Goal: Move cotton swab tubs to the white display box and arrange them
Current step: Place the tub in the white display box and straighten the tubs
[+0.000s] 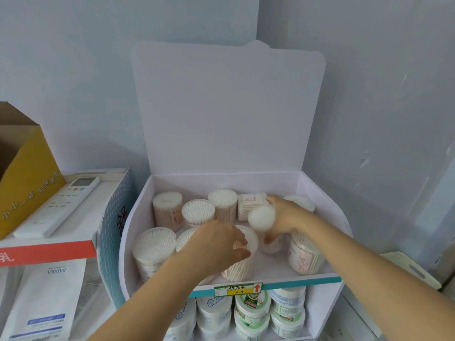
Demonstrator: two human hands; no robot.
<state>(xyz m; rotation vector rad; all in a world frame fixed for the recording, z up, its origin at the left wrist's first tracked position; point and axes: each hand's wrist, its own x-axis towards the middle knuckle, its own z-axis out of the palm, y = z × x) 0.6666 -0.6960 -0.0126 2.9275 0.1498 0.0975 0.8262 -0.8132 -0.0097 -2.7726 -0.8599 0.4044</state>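
The white display box (138,217) stands open against the wall, its lid upright. Several clear tubs of cotton swabs stand inside, one at the front left (154,244), others at the back (198,210). One tub (248,205) lies on its side at the back. My left hand (216,244) grips an upright tub (242,263) at the front middle. My right hand (286,216) holds a tilted tub (261,217), its swab tips facing me. Another tub (305,257) stands at the front right.
A shelf below the box holds stacked round jars (251,303) behind a price label (237,289). At the left, a white remote (59,207) lies on a carton, beside a yellow cardboard box (27,173). Packaged goods (44,303) sit lower left.
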